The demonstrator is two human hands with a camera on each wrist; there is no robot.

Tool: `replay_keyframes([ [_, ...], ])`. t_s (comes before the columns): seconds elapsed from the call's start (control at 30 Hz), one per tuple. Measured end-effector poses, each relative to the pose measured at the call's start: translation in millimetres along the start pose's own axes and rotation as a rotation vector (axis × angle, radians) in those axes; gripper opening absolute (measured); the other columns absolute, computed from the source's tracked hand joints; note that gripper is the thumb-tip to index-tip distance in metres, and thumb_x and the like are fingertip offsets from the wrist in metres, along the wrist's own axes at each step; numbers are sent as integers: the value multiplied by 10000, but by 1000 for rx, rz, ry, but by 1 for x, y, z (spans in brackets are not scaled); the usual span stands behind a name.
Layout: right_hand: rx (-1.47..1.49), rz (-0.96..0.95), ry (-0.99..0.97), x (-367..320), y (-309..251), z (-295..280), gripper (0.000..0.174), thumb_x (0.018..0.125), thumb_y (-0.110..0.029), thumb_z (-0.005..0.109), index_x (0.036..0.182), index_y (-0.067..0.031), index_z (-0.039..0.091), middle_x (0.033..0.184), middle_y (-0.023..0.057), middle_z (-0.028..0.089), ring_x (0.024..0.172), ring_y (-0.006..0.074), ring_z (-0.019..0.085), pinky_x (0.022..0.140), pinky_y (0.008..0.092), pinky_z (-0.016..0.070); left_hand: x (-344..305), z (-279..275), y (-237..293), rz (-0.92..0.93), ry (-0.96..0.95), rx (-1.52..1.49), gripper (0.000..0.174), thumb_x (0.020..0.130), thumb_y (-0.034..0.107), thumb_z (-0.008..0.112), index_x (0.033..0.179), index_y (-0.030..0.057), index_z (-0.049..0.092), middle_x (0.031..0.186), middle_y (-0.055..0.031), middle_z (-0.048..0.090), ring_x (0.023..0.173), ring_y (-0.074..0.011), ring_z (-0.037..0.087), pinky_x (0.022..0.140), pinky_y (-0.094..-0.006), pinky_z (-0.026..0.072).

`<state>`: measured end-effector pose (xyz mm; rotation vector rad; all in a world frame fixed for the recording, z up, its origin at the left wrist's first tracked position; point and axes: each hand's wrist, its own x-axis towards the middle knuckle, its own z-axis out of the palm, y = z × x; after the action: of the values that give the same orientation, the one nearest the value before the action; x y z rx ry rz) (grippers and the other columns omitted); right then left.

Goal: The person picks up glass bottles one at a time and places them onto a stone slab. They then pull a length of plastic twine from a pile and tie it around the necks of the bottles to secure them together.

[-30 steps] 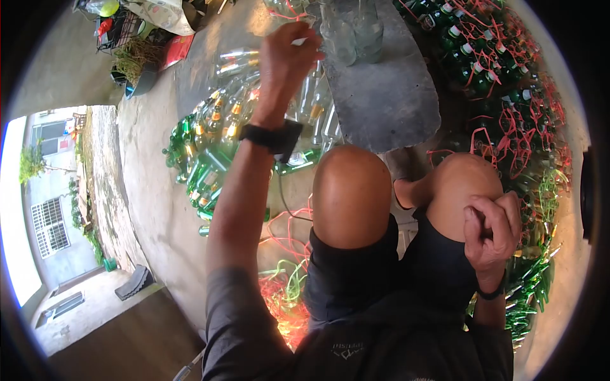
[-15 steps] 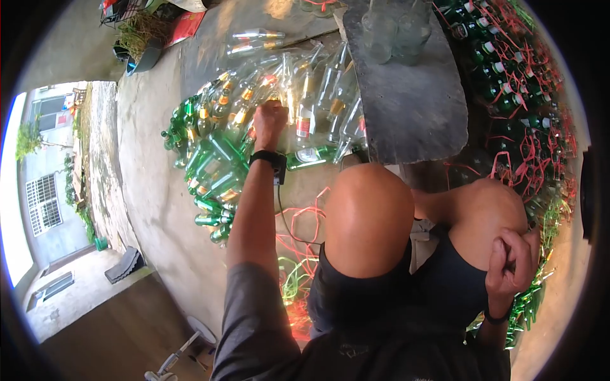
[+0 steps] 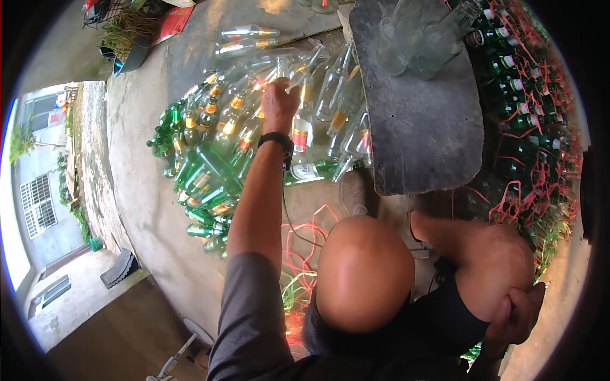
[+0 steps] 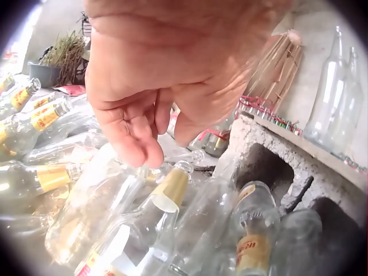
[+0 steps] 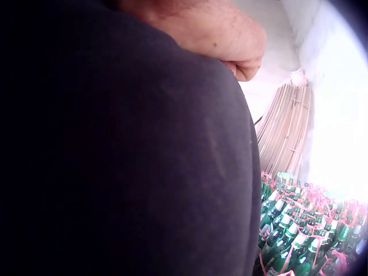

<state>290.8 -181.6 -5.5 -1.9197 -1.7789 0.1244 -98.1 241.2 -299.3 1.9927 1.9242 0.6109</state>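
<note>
My left hand [image 3: 279, 106] reaches down over a heap of glass bottles on the floor, thumb apart from the fingers. In the left wrist view its loosely bent fingers [image 4: 135, 146] hang right at the neck of a clear bottle [image 4: 86, 210]. A clear bottle with a gold neck label [image 4: 172, 187] lies beside that one. My right hand [image 3: 516, 315] rests loosely bent against the right thigh, with nothing visible in it. Clear bottles [image 3: 400, 47] stand on a dark board [image 3: 426, 127] in front of the knees.
Green bottles [image 3: 213, 165] lie at the heap's left side. To the right, many green bottles [image 3: 508, 89] stand bundled with red twine. Loose red and green twine [image 3: 298, 279] lies by the left leg. Rough blocks [image 4: 236, 152] support the board.
My left hand has come down from beside the board to the bottle heap, then shifted slightly forward over it. The view has tilted; my right hand stays by the right leg.
</note>
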Motion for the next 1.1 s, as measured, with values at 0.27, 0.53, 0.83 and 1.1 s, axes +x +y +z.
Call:
replay_keyframes([
  [0.27,27,131,-23,-32,20,-19,163,886,-125,632,996,-4,632,1207,324,612,1052,454,614,895,529,508,-5,45,21,-129,-140,128,426,802,355,691,1091,42,704,1021,-232,721,982,-410,690,856,-481,536],
  [0.53,-135,101,34,-36,18,-19,178,878,-136,639,1006,-12,642,1314,341,578,1178,479,582,980,566,480,-3,39,15,-79,-223,172,382,794,378,695,952,30,698,940,-224,715,932,-425,689,801,-482,533],
  [0.83,32,-43,50,12,-6,3,123,871,-39,605,960,33,651,887,170,563,719,273,521,610,378,400,-41,-24,7,36,-47,5,290,796,301,711,877,25,681,812,-227,684,800,-433,673,711,-492,519],
  [1.1,75,-50,65,15,-17,5,159,854,74,613,1005,49,657,822,98,536,589,135,419,519,264,287,-84,-74,12,-59,76,-207,255,818,241,707,936,16,690,779,-194,694,700,-341,679,675,-423,514],
])
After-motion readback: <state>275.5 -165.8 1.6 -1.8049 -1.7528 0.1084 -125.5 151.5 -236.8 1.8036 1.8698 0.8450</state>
